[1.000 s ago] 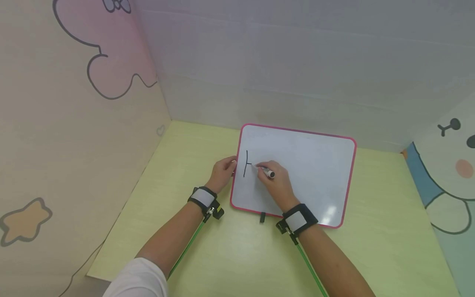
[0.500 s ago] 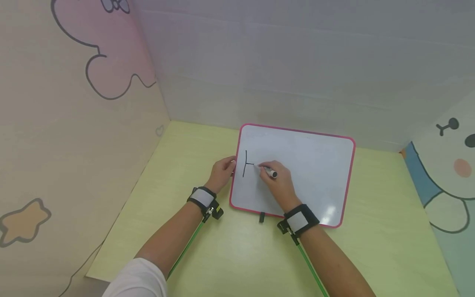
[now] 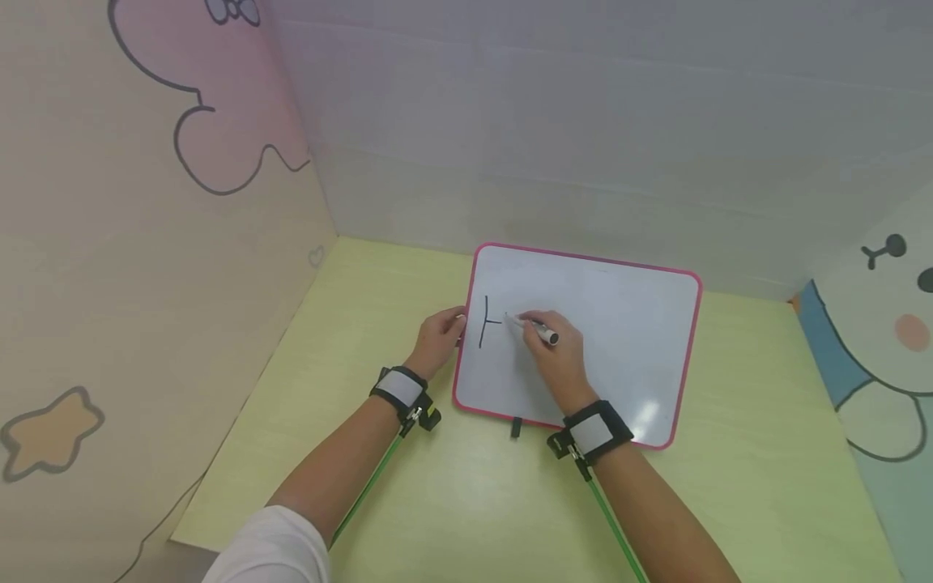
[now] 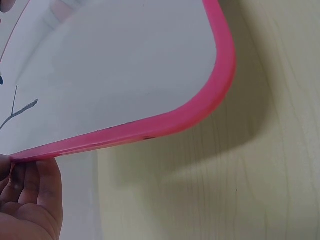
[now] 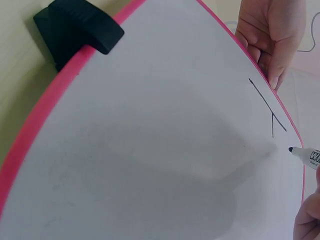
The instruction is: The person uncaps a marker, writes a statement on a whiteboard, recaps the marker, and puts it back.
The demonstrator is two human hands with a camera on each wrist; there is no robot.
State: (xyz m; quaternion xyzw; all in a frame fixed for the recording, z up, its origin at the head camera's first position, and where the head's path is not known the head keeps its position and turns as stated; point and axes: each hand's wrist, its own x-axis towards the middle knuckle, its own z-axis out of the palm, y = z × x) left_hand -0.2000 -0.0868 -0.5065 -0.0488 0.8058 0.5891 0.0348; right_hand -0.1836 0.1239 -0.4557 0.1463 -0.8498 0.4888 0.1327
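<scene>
A whiteboard [image 3: 598, 348] with a pink rim stands tilted on the table, one long line with a short side stroke drawn near its left edge. My left hand [image 3: 436, 342] pinches that left edge; in the left wrist view its fingers [image 4: 49, 185] lie under the pink rim [image 4: 125, 131]. My right hand [image 3: 555, 352] grips a white marker [image 3: 543, 331] with a black end, over the left part of the board. In the right wrist view the uncapped marker [image 5: 306, 155] has its dark tip a little off the surface, beyond the end of the short stroke.
A black clip-like piece [image 5: 77, 30] sits on the board's lower edge. The pale yellow table [image 3: 452, 502] meets a grey wall [image 3: 583, 146] behind the board. A painted wall [image 3: 146, 283] rises at the left, another at the right. Each wrist wears a black strap.
The short side stroke has grown longer to the right. My right hand with the marker has shifted right and slightly up, off the stroke's end. The left hand keeps its place.
</scene>
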